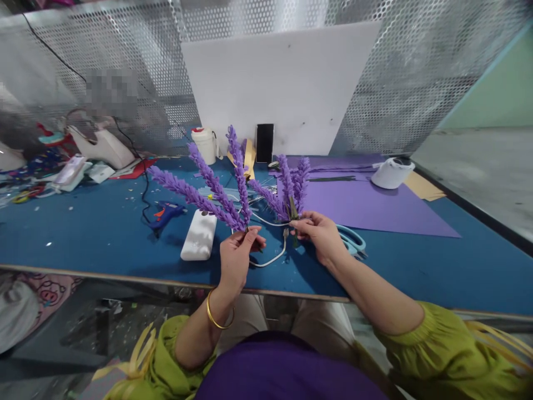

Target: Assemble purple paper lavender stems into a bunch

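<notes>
Three long purple artificial lavender stems [210, 186] fan up and leftward from my left hand [239, 253], whose thumb and fingers pinch them at the base. My right hand [318, 233] grips a second, shorter bunch of purple lavender stems [286, 191] by its green lower ends. Both bunches are above the blue table, side by side and apart at their bases. A white cable [270, 261] with a metal plug runs between my hands. Light-blue scissors [353, 240] lie just right of my right hand, partly hidden by it.
A white power bank [200, 236] and a blue glue gun [164, 215] lie to the left. Purple sheets [375, 205] and a white roll [392, 173] are at the right. A black phone [265, 143] leans on the white board [283, 83] behind, near a white cup [205, 145].
</notes>
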`<state>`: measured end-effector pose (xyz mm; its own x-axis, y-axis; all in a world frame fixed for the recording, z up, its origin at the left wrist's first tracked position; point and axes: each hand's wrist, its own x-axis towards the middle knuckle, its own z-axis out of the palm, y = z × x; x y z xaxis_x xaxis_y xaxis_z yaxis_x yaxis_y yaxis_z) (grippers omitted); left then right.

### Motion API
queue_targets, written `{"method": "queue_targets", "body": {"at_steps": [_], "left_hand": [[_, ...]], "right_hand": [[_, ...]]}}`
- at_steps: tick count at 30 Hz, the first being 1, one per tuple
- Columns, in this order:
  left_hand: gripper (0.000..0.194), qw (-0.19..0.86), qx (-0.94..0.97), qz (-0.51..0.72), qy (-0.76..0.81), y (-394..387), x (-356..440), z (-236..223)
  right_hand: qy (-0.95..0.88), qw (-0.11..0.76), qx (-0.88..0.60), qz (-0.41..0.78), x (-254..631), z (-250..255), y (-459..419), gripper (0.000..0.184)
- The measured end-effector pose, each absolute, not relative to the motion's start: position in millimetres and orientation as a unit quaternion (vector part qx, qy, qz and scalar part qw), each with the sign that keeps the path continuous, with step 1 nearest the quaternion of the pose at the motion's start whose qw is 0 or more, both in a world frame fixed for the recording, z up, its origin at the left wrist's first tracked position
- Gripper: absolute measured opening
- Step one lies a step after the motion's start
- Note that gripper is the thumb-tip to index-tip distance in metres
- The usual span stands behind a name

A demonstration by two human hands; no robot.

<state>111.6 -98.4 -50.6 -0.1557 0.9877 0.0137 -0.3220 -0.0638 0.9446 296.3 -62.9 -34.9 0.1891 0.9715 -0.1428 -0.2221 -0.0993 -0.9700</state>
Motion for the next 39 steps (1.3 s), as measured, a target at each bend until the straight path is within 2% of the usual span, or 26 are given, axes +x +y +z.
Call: {"method": "queue_targets", "body": {"at_steps": [5,10,13,16,20,25,29,33,36,39], "left_hand": [[0.031,0.524,0.384,0.618,0.443,-100,110,-52],[0.029,0.529,0.386,0.614,0.441,-100,110,-52],[0.029,0.533,0.388,0.608,0.443,-100,110,-52],[0.031,0.530,0.391,0.605,0.448,-100,111,-50],[0.032,0.523,0.398,0.603,0.452,-101,112,-48],[0.030,0.510,0.414,0.599,0.459,-102,112,-48],[0.028,0.516,0.428,0.585,0.457,-102,113,-47],[0.025,0.559,0.458,0.534,0.438,-106,120,-41],[0.026,0.608,0.481,0.482,0.408,-112,128,-38],[0.033,0.613,0.513,0.446,0.403,-117,134,-36]], "right_hand": [[-0.346,0.557,-0.533,0.536,298,-36,-65,0.051],[-0.349,0.549,-0.531,0.543,303,-38,-85,0.067],[-0.394,0.517,-0.545,0.530,310,-41,-101,0.062],[-0.474,0.493,-0.561,0.466,319,-46,-111,0.052],[-0.588,0.474,-0.573,0.318,325,-50,-115,0.036],[-0.702,0.399,-0.549,0.215,321,-50,-118,0.030],[-0.688,0.450,-0.547,0.158,316,-47,-125,0.024],[-0.667,0.508,-0.506,0.201,302,-37,-129,0.019],[-0.637,0.534,-0.481,0.281,288,-29,-125,0.016],[-0.580,0.534,-0.470,0.397,276,-24,-119,0.013]]}}
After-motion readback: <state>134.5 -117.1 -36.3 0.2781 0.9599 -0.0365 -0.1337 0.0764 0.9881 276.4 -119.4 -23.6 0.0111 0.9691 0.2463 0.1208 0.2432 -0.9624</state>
